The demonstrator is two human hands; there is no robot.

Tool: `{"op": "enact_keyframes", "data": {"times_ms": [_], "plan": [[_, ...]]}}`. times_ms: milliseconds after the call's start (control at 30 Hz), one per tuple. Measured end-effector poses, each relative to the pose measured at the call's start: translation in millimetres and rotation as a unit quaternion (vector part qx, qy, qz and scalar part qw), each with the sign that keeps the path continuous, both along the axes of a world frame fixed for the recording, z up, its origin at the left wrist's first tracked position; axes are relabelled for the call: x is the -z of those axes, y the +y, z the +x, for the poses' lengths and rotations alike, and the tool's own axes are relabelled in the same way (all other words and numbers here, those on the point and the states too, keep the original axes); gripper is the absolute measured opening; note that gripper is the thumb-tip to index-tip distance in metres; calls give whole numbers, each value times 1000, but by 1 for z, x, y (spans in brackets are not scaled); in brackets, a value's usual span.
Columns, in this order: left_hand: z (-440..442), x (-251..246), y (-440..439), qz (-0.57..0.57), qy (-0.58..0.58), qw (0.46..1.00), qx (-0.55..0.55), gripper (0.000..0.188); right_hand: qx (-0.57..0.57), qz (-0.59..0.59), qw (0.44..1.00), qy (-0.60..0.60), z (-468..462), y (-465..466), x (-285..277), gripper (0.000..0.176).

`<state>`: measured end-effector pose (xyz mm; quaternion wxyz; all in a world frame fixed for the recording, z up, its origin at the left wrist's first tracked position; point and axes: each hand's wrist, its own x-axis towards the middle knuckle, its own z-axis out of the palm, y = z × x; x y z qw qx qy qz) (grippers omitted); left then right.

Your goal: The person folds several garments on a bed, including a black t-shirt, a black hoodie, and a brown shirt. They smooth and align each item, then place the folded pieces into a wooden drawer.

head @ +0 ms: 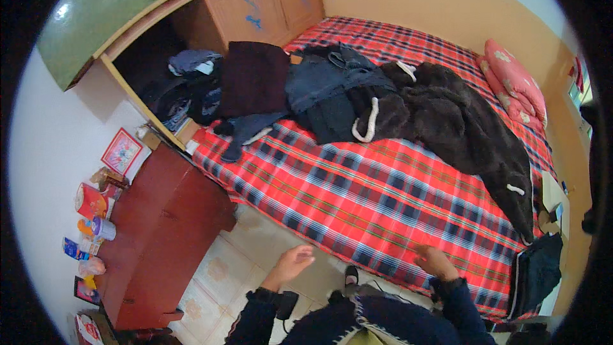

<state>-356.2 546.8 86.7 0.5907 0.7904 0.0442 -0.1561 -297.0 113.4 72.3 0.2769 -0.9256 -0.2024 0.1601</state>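
Note:
My left hand (293, 264) is held over the tiled floor beside the bed, fingers slightly bent and nothing in it. Over the near edge of the red plaid bedsheet (335, 182), my right hand (436, 262) is also empty; whether it touches the sheet is unclear. A dark brown plush garment with pale trim (445, 115) sprawls across the bed's right half. Left of it lie dark trousers (321, 74) and a folded dark maroon cloth (256, 76). A blue-grey garment (249, 129) hangs forward from that pile. Folded dark trousers (536, 273) rest at the bed's right end.
An open cupboard (187, 24) at the far left holds stuffed clothes (191, 91). Below it stands a dark red wooden cabinet (163, 230) with a framed picture (122, 151) and small containers. A pink floral quilt (515, 84) lies by the wall.

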Motion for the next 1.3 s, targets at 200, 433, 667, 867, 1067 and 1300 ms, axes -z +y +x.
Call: {"op": "enact_keyframes", "data": {"times_ms": [200,433,667,867,1067,1300], "plan": [[4,-11,25,16,42,998,-38,36,-69,53,996,10,60,62,33,43],[57,-4,56,61,53,997,15,35,-73,-40,994,78,66,105,30,40],[147,20,68,29,95,971,216,36,87,5,996,6,29,113,39,38],[232,-14,-9,18,91,938,334,34,389,89,913,87,-53,41,-22,39],[237,-74,-216,-31,10,856,516,42,645,117,746,-115,-160,-126,-49,38],[157,-59,-550,-46,-70,773,629,67,818,171,500,-229,-281,-402,9,62]]}}
